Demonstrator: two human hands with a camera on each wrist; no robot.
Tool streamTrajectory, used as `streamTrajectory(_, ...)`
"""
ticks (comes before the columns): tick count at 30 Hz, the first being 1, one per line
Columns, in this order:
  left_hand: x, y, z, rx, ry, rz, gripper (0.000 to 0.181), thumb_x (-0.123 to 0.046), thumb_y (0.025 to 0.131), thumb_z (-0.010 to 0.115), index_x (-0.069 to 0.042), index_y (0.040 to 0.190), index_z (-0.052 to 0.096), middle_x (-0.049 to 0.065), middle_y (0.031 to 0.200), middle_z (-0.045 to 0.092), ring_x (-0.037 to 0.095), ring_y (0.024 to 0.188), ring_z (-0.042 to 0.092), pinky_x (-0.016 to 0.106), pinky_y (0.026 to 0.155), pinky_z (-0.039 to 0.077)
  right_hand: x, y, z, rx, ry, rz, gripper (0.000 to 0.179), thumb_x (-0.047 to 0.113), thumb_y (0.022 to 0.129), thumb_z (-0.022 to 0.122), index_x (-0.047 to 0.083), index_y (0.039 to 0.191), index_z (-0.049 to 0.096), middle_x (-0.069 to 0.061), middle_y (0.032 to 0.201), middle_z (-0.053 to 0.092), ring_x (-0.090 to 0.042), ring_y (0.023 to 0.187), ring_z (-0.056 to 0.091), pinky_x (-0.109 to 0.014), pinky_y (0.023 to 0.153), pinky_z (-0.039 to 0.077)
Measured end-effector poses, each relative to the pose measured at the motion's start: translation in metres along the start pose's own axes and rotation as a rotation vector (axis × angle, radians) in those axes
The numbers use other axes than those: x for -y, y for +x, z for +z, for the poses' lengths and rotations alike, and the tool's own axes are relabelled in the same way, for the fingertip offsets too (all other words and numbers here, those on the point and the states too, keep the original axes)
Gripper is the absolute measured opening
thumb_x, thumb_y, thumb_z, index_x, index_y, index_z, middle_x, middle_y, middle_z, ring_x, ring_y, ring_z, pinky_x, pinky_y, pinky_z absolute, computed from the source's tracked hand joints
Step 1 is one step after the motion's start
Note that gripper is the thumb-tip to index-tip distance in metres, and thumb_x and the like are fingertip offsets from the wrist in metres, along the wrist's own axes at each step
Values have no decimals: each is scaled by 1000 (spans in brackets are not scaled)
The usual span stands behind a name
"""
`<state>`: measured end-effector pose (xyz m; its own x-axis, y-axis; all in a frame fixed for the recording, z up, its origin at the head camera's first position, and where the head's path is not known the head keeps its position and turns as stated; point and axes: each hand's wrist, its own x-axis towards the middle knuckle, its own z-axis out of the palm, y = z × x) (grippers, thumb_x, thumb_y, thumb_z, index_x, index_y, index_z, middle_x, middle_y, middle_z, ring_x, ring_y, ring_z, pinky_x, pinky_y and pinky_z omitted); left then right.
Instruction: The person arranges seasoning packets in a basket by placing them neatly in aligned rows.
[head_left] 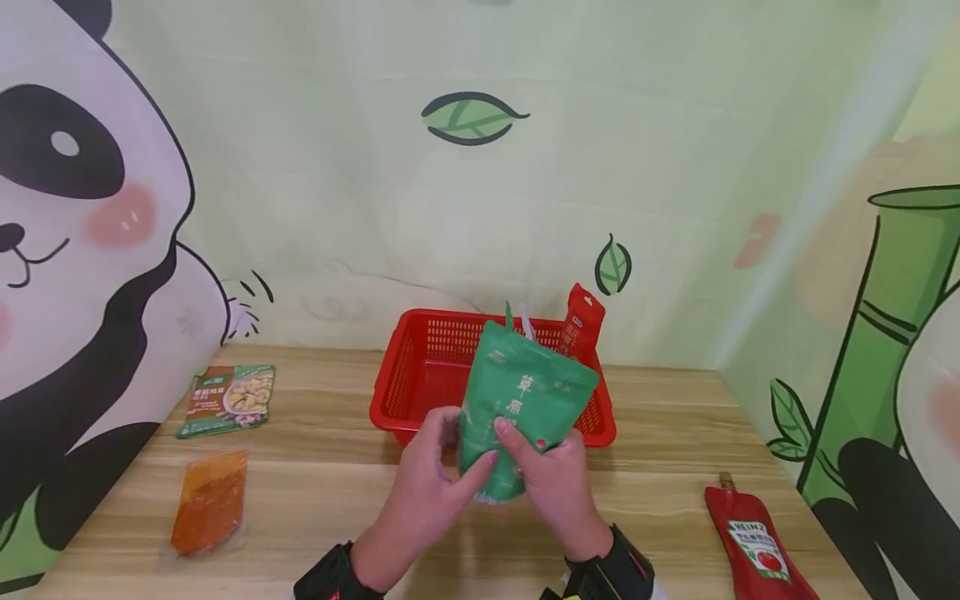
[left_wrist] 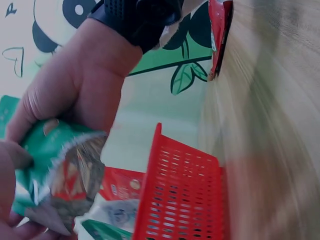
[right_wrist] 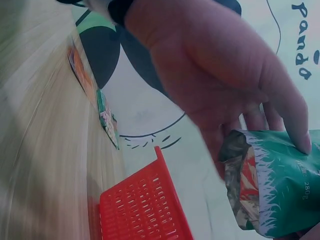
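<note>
A green pouch with white lettering [head_left: 517, 392] is held up in front of the red basket by both hands. On its left side my left hand [head_left: 423, 492] grips it, thumb across the front. My right hand [head_left: 558, 483] holds the lower right part, its thumb also pressed on the front. In the right wrist view, the bottom of the green pouch [right_wrist: 285, 185] shows a clear section with red and brownish contents. Behind the pouch stands the red perforated basket [head_left: 408, 358], with a red packet [head_left: 581, 321] sticking up at its right side.
Flat on the wooden table [head_left: 315, 500] at left lie a green-and-brown food packet [head_left: 228, 400] and a clear packet of orange contents [head_left: 212, 504]. A red Heinz ketchup pouch [head_left: 757, 546] lies at the right. A panda-printed backdrop [head_left: 337, 167] rises behind the table.
</note>
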<state>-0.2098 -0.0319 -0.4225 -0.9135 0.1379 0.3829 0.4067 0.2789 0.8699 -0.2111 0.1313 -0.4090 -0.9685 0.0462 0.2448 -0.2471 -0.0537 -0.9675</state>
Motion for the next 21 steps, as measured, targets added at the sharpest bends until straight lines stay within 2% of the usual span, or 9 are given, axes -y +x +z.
streamTrajectory(3,-9,-2,1,-76,149,132,73,-18,76,91,-17,135,48,-4,125,56,11,113,59,29,89,60,0,0,0,-31,-3,-41,36,17,93,76,13,127,65,-8,122,73,-21,107,74,-36,87,61)
streamTrajectory(6,-18,-5,4,-153,303,307,78,-15,74,92,-9,139,48,5,132,54,18,121,55,36,91,61,-2,1,1,-60,-16,-90,36,16,93,77,12,127,65,-8,121,74,-21,105,75,-36,86,62)
streamTrajectory(8,-23,-8,7,-177,357,389,79,-15,77,89,-4,142,47,10,136,54,23,126,54,40,93,60,-2,2,1,-93,-30,-121,37,16,92,78,12,126,65,-8,120,74,-20,104,75,-35,86,62)
streamTrajectory(10,-28,-12,10,-170,362,428,79,-16,80,85,0,146,45,13,141,55,26,130,55,42,96,59,-3,2,1,-133,-49,-142,37,17,91,79,12,125,66,-7,118,75,-19,101,76,-35,85,62)
streamTrajectory(13,-34,-18,13,-137,355,417,78,-20,86,80,3,151,41,14,147,55,26,134,56,43,101,56,-3,2,1,-187,-69,-150,35,20,90,81,12,122,69,-7,114,76,-18,96,77,-34,82,62)
streamTrajectory(16,-39,-23,15,-101,344,381,77,-23,90,77,3,152,40,14,152,52,27,138,54,44,103,54,-2,1,2,-204,-76,-153,36,23,89,81,12,121,70,-6,114,77,-18,95,77,-33,81,62)
streamTrajectory(21,-45,-25,16,-49,268,263,78,-29,93,74,-1,156,37,9,160,45,26,145,48,44,105,51,-1,1,3,-190,-83,-150,37,25,90,80,14,124,69,-4,117,76,-17,100,77,-33,82,62)
